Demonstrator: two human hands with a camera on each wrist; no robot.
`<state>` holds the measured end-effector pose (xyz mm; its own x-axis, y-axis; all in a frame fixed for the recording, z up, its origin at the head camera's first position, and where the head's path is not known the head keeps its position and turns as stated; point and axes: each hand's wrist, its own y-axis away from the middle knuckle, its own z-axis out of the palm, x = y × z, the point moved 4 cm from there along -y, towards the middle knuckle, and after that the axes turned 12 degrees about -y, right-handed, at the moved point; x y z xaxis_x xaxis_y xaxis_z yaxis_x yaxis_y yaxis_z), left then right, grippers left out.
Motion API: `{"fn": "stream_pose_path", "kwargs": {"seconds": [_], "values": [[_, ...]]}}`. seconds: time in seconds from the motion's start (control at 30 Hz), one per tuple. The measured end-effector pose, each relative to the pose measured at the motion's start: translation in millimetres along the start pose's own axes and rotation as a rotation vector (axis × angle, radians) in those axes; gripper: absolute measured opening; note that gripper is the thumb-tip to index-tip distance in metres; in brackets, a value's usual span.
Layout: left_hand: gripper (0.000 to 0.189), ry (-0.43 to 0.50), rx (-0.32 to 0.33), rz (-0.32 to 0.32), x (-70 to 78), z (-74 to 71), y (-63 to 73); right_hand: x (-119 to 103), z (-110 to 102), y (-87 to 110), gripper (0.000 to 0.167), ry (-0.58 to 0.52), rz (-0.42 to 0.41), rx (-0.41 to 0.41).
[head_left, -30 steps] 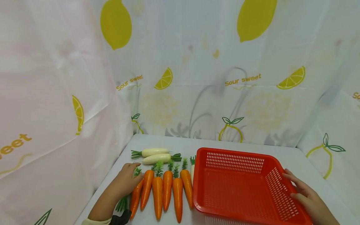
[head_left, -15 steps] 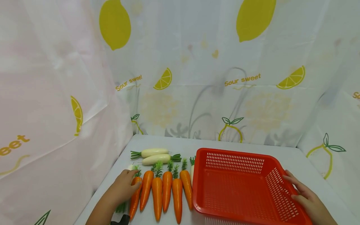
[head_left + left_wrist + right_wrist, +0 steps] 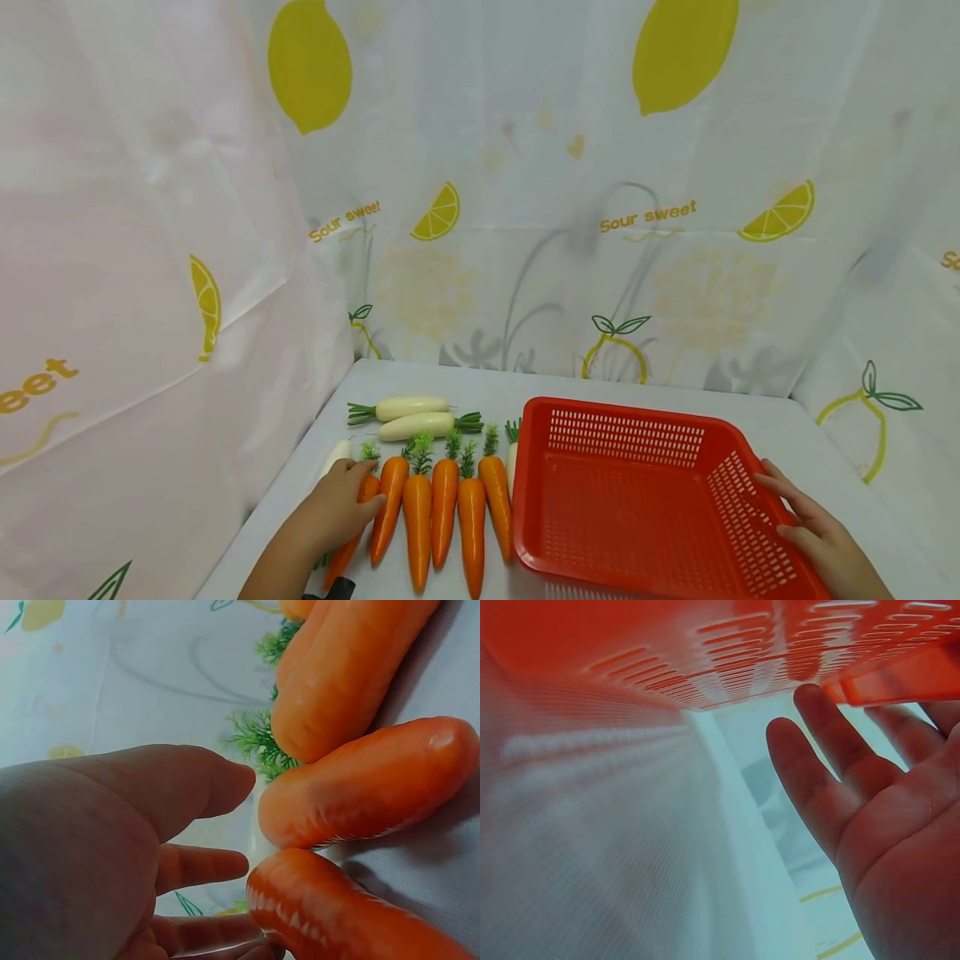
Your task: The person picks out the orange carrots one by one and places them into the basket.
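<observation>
Several orange carrots (image 3: 417, 533) with green tops lie in a row, tips toward me. My left hand (image 3: 337, 508) reaches over the leftmost carrot (image 3: 347, 557), covering part of it. In the left wrist view, my fingertips are right at the thick end of that carrot (image 3: 330, 907), while the thumb stands apart from it. A white radish (image 3: 337, 456) shows just beyond this hand. At the right, my right hand (image 3: 817, 529) rests against the side of a red plastic basket (image 3: 633, 575), its fingers fairly straight at the slotted wall (image 3: 735, 649).
Two white radishes (image 3: 416, 426) with green stalks lie behind the carrots. Another radish (image 3: 512, 467) is partly hidden by the basket's left side. Lemon-print cloth (image 3: 480, 250) walls in the white table (image 3: 487, 382) at the back and both sides.
My left hand has drawn back, then shifted slightly right over the leftmost carrot. That carrot's tip has swung left. More of the left radish shows. The right hand and basket stay nearly still.
</observation>
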<state>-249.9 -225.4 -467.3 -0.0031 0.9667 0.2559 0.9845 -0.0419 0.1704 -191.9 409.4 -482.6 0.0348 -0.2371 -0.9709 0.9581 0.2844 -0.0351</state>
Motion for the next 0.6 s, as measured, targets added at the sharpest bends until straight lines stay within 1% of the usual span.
{"fn": "stream_pose_path", "kwargs": {"seconds": [0.13, 0.23, 0.47, 0.53, 0.6], "values": [[0.066, 0.047, 0.003, 0.004, -0.9, -0.9, 2.2, 0, 0, 0.0, 0.055, 0.014, -0.018, -0.015], [0.067, 0.076, -0.001, 0.008, -2.0, -0.8, 2.1, 0, -1, 0.3, 0.055, 0.030, -0.009, 0.005], [0.070, 0.096, -0.045, 0.005, -5.2, 6.8, 0.1, -1, -2, 0.8, 0.056, 0.045, -0.019, -0.003], [0.070, 0.100, -0.040, 0.007, -6.9, 9.3, 1.3, 0, -2, 0.1, 0.056, 0.046, -0.014, 0.008], [0.070, 0.093, -0.019, 0.021, -8.8, 10.7, 1.8, 1, -3, -0.3, 0.055, 0.050, -0.002, 0.030]]}}
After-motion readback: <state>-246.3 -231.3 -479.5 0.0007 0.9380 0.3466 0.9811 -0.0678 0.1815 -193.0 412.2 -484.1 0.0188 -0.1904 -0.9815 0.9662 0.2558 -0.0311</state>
